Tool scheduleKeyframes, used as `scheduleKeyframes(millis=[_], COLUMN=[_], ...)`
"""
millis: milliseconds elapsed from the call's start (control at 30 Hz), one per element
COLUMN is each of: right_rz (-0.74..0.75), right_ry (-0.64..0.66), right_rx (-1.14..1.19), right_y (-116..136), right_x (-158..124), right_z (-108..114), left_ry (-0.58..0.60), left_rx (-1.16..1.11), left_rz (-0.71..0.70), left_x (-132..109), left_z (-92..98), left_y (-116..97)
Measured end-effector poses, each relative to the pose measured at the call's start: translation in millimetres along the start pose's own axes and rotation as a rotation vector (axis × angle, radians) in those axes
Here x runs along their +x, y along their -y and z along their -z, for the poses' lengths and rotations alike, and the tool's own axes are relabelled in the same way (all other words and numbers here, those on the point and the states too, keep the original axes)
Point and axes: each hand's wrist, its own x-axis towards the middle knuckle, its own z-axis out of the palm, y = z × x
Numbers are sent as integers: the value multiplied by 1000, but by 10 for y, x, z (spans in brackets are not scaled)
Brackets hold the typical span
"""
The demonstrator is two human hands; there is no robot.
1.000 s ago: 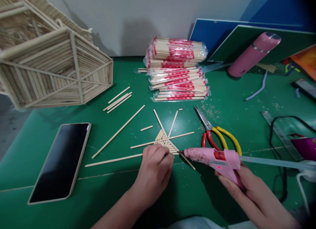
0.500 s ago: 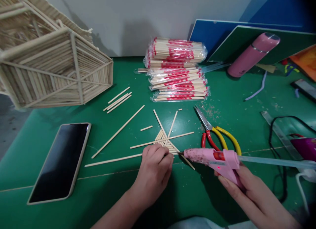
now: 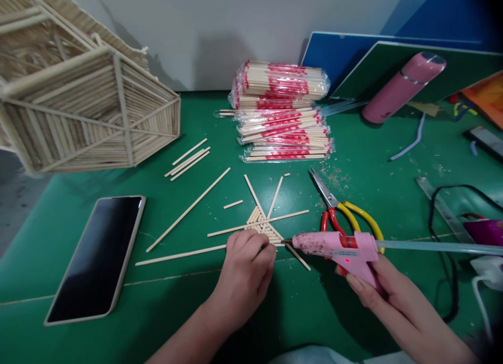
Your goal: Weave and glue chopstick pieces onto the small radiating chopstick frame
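My left hand is closed over a small lattice of crossed wooden sticks, fingertips pressed down at its lower edge. A long wooden stick runs out from under these fingers to the left; its part beneath the hand is hidden. My right hand is wrapped round the handle of a pink glue gun, its red light lit and a clear glue stick poking out of the back. The gun's dark nozzle tip is at the lattice's right side, by the stick ends; whether it touches is too small to tell.
Yellow-and-red-handled scissors lie just beyond the glue gun. Loose sticks and a phone are at left, below a stick-built model. Wrapped chopstick packs, a pink flask and a black cable also lie about.
The glue gun has tilted slightly, its rear end a little higher and further left, with the nozzle still by the stick ends. My left hand stays put.
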Motion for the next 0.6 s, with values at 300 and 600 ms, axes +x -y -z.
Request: scheduleKeyframes(millis=[300, 600], right_rz=[-35, -30], right_ry=[29, -10], right_rx=[15, 80], right_y=[-3, 17], right_x=[-24, 13], right_z=[9, 9], left_ry=[15, -5], left_rx=[11, -19], left_rz=[1, 8], left_x=[5, -7], left_z=[15, 5], left_y=[1, 8])
